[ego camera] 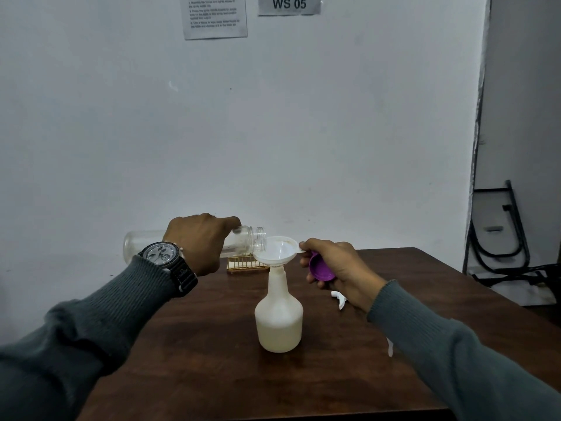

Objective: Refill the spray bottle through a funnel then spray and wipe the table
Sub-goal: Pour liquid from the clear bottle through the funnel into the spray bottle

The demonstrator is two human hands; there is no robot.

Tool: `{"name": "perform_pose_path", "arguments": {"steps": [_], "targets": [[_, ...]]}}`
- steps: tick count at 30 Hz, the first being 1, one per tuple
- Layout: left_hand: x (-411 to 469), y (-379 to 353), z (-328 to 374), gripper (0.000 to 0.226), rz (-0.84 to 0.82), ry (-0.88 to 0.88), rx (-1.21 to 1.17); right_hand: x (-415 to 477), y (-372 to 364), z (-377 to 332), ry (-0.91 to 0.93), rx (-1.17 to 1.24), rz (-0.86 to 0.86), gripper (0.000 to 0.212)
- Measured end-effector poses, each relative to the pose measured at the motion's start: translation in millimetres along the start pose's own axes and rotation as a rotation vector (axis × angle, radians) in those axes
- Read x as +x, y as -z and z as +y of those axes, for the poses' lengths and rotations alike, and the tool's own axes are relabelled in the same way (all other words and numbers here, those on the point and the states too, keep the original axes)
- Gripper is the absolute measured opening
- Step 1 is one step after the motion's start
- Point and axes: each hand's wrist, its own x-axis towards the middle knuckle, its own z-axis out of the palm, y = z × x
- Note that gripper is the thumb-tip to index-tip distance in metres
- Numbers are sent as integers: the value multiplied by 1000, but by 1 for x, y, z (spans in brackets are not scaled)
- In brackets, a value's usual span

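A white spray bottle (pixel 278 317) stands upright near the middle of the dark wooden table (pixel 197 360), its head off. A white funnel (pixel 277 250) sits in its neck. My left hand (pixel 198 241) grips a clear glass bottle (pixel 246 240), tipped sideways with its open mouth over the funnel. The clear bottle looks nearly empty. My right hand (pixel 334 268) pinches the funnel's tab and also holds a purple cap (pixel 320 268) in its palm. The spray bottle holds pale liquid to about its shoulder.
The white spray head (pixel 339 298) lies on the table behind my right wrist. A small gold wire rack (pixel 243 264) stands at the table's far edge by the wall. A folded black frame (pixel 501 232) leans in the right corner.
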Motion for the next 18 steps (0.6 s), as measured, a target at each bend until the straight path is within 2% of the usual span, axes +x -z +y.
{"name": "perform_pose_path", "arguments": {"steps": [18], "targets": [[1,1,0,71,-21,-7,-4,1,1,1,3,-2,-8,17]]}}
